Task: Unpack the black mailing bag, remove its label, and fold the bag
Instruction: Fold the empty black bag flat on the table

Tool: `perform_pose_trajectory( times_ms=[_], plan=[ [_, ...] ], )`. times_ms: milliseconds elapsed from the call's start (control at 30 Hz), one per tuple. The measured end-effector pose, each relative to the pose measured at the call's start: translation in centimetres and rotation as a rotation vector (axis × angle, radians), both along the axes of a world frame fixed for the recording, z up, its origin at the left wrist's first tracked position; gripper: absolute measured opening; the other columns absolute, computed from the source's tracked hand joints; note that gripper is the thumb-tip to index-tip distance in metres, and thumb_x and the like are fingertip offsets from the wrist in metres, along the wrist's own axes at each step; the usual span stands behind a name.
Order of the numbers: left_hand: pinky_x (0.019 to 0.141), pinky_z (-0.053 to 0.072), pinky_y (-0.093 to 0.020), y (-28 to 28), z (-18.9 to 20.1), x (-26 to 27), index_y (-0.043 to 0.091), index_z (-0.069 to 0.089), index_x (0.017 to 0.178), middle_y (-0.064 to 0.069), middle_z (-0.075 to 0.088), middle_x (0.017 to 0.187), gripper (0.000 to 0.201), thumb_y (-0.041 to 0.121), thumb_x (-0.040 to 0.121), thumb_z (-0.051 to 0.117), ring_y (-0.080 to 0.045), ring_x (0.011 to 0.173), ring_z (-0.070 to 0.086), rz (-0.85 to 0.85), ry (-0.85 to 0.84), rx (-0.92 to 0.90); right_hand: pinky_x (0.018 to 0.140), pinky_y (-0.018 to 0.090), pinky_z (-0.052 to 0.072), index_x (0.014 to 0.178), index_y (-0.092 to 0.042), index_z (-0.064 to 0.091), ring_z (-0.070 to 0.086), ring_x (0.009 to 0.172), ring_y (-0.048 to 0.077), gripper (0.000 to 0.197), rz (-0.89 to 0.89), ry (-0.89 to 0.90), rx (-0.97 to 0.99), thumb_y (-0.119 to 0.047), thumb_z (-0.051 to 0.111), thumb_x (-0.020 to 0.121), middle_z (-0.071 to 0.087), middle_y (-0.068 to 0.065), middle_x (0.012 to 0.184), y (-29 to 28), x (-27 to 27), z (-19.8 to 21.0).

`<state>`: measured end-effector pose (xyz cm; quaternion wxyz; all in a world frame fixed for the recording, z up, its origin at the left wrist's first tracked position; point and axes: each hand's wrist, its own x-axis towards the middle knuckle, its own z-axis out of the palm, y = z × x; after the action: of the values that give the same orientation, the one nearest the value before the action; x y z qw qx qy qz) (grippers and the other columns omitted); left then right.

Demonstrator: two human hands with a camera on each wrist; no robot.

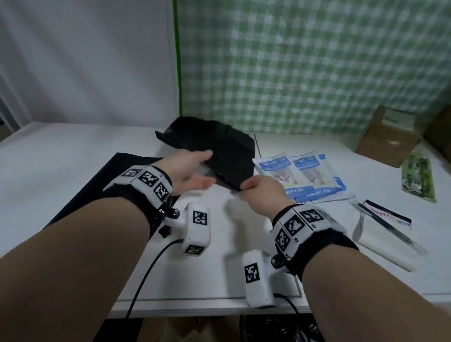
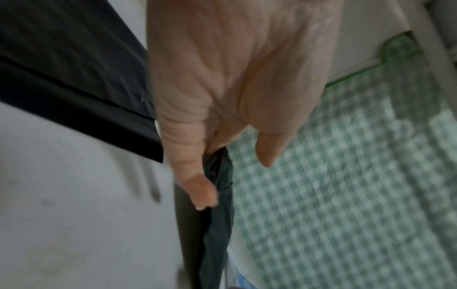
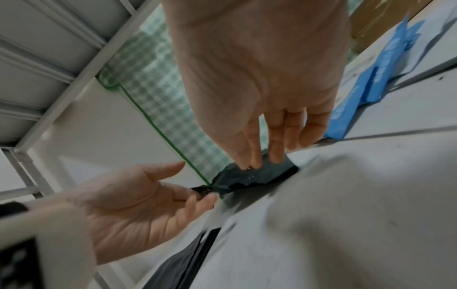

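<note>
Fingers first: my right hand (image 1: 260, 194) has its thumb and first fingers (image 3: 256, 156) curled into a pinch on the near corner of the black mailing bag (image 1: 220, 146), and the right wrist view shows the crinkled black film caught under those fingertips. My left hand (image 1: 190, 168) is loosely spread, palm turned inward and thumb up, fingers (image 2: 202, 193) lying along the bag's left edge; they touch the film, but I cannot tell from the blurred left wrist view whether they truly grip it. Taking the bag as my landmark: it is lifted off the white table (image 1: 61, 160) between my hands, its long axis running away from me toward the green checked curtain (image 1: 331, 66), with the far end rumpled and higher than the near end. Right of the bag lie the blue and white packets (image 1: 303, 175), which I judge to be its unpacked contents; left of it and nearer me is a flat black sheet (image 1: 107, 182). I see no label on the face turned to me. My right hand is the one with the sure hold, so I judge the coming move turns on the left closing on the edge just beside it, then drawing the bag flat toward me to fold across its long axis.
</note>
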<state>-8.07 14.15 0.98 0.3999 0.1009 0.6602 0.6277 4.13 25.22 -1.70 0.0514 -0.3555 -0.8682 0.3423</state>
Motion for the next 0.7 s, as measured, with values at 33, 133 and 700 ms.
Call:
perform_pose_trajectory(
  times_ms=[33,133,700],
  plan=[
    [0.082,0.052,-0.035,-0.6,-0.3,-0.1,0.013,0.053,0.101,-0.003,0.049,0.098,0.01,0.02,0.096,0.051,-0.021,0.078,0.058,-0.012,0.097,-0.099,0.096,0.029,0.044,0.113,-0.016,0.066,0.057,0.114,0.024,0.028,0.015,-0.012,-0.016,-0.02,0.058,0.087,0.063,0.004,0.122,-0.4,0.2,0.0],
    [0.07,0.048,-0.032,-3.0,-0.8,-0.6,0.009,0.059,0.102,-0.008,0.055,0.089,0.014,0.018,0.092,0.055,-0.021,0.076,0.055,-0.033,0.471,-0.418,0.1,0.034,0.045,0.115,-0.014,0.065,0.057,0.114,0.026,0.028,0.049,-0.035,-0.052,-0.02,0.055,0.09,0.062,0.006,0.123,-1.8,0.9,0.4],
    [0.063,0.054,-0.027,-14.1,-3.5,2.1,-0.005,0.063,0.107,-0.018,0.067,0.109,0.026,0.009,0.091,0.049,-0.029,0.081,0.063,-0.204,0.798,-0.998,0.078,0.023,0.042,0.107,-0.01,0.067,0.052,0.092,0.016,0.022,0.157,-0.018,-0.178,-0.018,0.055,0.091,0.061,0.002,0.103,-9.5,5.3,0.3]
  ],
)
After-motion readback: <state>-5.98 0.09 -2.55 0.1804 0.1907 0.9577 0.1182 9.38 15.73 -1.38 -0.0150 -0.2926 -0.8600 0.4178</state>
